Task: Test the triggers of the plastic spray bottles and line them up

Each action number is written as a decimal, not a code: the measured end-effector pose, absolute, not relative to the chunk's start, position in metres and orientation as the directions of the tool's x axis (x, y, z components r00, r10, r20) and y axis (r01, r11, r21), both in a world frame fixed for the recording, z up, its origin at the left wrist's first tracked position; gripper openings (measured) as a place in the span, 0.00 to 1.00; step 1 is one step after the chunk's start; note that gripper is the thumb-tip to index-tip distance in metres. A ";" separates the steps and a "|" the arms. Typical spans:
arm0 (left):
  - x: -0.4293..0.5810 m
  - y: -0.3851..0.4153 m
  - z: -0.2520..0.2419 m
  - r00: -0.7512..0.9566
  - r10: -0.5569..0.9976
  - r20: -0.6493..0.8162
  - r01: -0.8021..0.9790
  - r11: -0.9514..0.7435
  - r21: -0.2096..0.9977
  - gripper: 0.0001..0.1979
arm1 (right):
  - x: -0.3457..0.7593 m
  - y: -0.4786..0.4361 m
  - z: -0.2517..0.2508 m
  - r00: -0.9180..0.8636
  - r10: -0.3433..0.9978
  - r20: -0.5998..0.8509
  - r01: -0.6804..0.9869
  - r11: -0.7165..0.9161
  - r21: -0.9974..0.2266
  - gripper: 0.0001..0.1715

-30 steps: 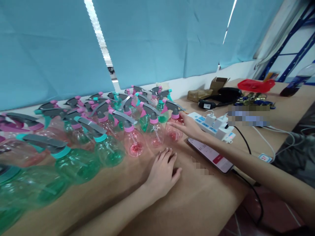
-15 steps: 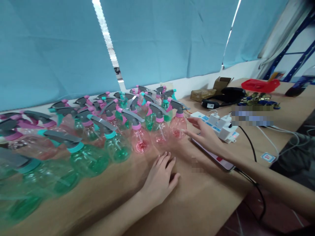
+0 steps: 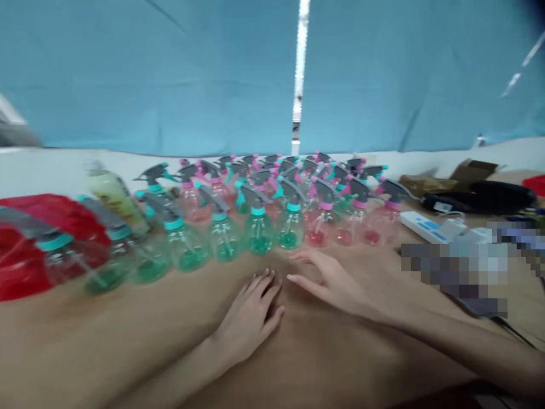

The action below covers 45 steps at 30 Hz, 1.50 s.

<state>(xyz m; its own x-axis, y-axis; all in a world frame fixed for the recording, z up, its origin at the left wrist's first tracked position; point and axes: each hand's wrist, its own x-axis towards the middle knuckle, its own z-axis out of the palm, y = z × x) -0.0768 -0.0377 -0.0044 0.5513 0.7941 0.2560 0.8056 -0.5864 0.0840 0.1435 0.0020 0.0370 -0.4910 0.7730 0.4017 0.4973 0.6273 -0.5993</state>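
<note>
My left hand [image 3: 251, 312] lies palm down on the brown tabletop [image 3: 170, 329], fingers loosely spread and holding nothing. To its right is my right hand [image 3: 327, 278], open, with thumb and fingers apart and nothing between them. Just beyond both hands stands a front row of spray bottles. A green spray bottle [image 3: 259, 232] and another green spray bottle [image 3: 290, 227] are closest to my fingertips. A pink spray bottle [image 3: 321, 224] stands behind my right hand. More bottles with grey trigger heads and pink or turquoise collars crowd behind them, partly hidden.
A red plastic bag [image 3: 25, 261] and a pale, blurred bottle [image 3: 113, 190] are at the left. On the right are a white power strip [image 3: 426, 227], a cardboard box [image 3: 472, 170] and a black item [image 3: 489, 196]. A blue curtain [image 3: 213, 74] hangs behind.
My view has swung left, showing the red bag and the pale bottle. My right hand has moved left, away from the phone and rightmost pink bottle, closer to my left hand.
</note>
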 end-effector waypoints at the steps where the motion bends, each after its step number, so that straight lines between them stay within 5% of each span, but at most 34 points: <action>1: -0.092 -0.044 -0.004 0.522 0.810 0.268 0.824 -0.560 0.087 0.21 | 0.125 0.001 0.036 -0.531 0.749 0.396 0.470 0.649 -0.598 0.16; 10: -0.210 -0.101 0.003 0.263 0.917 0.299 0.936 -0.317 0.151 0.21 | -0.019 -0.006 0.017 -0.688 0.576 0.441 0.242 0.755 -0.609 0.14; 15: -0.258 -0.125 0.010 0.080 0.932 0.353 0.899 -0.221 0.377 0.15 | -0.065 -0.011 0.012 -0.713 0.517 0.474 0.147 0.771 -0.620 0.13; 20: -0.306 -0.120 0.012 -0.312 0.764 0.565 0.799 -0.111 0.591 0.13 | -0.093 -0.016 0.018 -0.727 0.474 0.496 0.076 0.775 -0.628 0.13; 23: -0.329 -0.103 0.015 -0.451 0.650 0.611 0.780 -0.045 0.624 0.22 | -0.104 -0.018 0.021 -0.727 0.461 0.509 0.048 0.773 -0.632 0.12; 30: -0.331 -0.063 0.035 -0.460 0.611 0.644 0.808 -0.011 0.588 0.35 | -0.113 -0.022 0.026 -0.721 0.476 0.503 0.054 0.762 -0.645 0.12; 36: -0.330 -0.043 0.040 -0.469 0.617 0.632 0.792 -0.023 0.610 0.33 | -0.119 -0.016 0.030 -0.747 0.522 0.413 0.105 0.705 -0.701 0.14; 45: -0.341 -0.049 0.036 -0.448 0.622 0.642 0.815 -0.010 0.579 0.32 | -0.141 0.000 0.021 -0.783 0.535 0.318 0.094 0.607 -0.789 0.30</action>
